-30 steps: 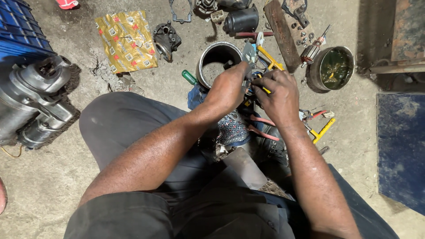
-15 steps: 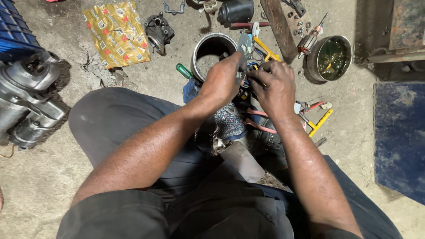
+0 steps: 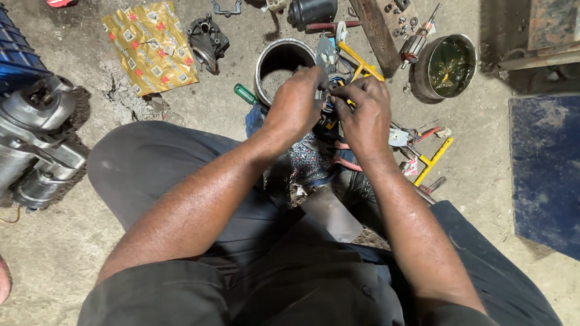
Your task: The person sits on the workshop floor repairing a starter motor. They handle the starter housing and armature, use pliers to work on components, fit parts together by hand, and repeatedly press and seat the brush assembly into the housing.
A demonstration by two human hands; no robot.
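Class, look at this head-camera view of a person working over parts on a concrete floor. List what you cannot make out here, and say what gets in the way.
- Small part between the left hand and right hand: head view, covered by the fingers; each hand's grip cannot be told.
- Grey motor: head view, cut off by the left edge.
- Contents of the round tin: too dark and small.
- Items beyond the metal cylinder: cut off by the top edge.

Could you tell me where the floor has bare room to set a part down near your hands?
Bare concrete lies between the left knee and the grey motor housing, and between the yellow wrench and the blue mat. It is crowded around both hands, the metal cylinder and the round bowl.
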